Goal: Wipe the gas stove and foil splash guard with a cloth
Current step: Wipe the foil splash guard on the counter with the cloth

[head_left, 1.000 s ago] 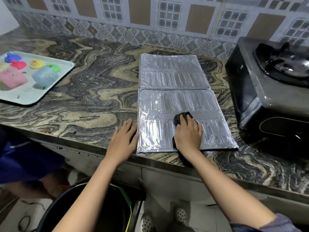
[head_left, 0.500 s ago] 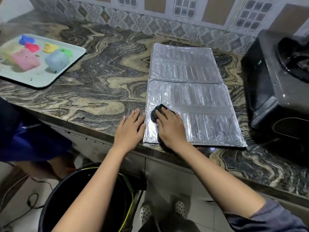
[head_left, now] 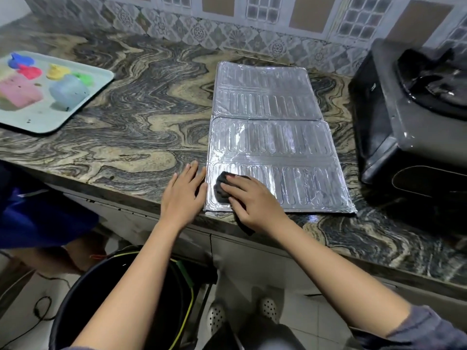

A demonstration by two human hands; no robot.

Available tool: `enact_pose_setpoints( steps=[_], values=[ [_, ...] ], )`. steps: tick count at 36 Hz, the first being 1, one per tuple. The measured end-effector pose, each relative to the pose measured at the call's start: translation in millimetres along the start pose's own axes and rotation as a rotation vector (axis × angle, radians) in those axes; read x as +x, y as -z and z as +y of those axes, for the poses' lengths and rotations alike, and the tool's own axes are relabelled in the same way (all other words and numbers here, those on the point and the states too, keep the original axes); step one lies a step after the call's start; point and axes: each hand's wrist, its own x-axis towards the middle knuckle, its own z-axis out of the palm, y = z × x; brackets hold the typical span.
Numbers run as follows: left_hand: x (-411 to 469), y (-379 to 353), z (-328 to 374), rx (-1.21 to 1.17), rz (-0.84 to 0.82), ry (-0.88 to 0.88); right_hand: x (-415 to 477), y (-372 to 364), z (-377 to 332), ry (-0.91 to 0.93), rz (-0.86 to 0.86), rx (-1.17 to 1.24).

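cloth (head_left: 222, 188) mostly under right hand (head_left: 254, 202), stove (head_left: 404, 127) cropped right

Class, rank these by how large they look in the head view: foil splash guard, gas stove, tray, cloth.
1. foil splash guard and gas stove: alike; the stove is cut off by the frame edge, so unranked.
2. tray, also cut off.
3. cloth, partly under the right hand.

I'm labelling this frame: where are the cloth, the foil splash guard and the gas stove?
cloth (head_left: 220, 190), head view, its exposed dark bunch.
foil splash guard (head_left: 267, 145), head view, middle of near panel.
gas stove (head_left: 424, 132), head view, grey top face.
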Motion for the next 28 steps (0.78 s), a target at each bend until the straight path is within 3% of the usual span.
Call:
enact_pose_setpoints(
  steps=[15, 21, 28],
  values=[
    [-0.7, 0.6, 3.0, -0.012, -0.007, 0.014, -23.6, 43.2, 60.9, -0.542, 0.12, -0.073],
    [-1.2, -1.2, 0.0, -0.003, 0.002, 0.001, -11.0, 54.7, 100.7, -0.813, 0.26, -0.161],
    [-0.3, -4.8, -2.0, 0.014, 0.004, -0.01, 55.7, 50.4, 108.5, -0.874, 0.327, -0.11]
  ],
)
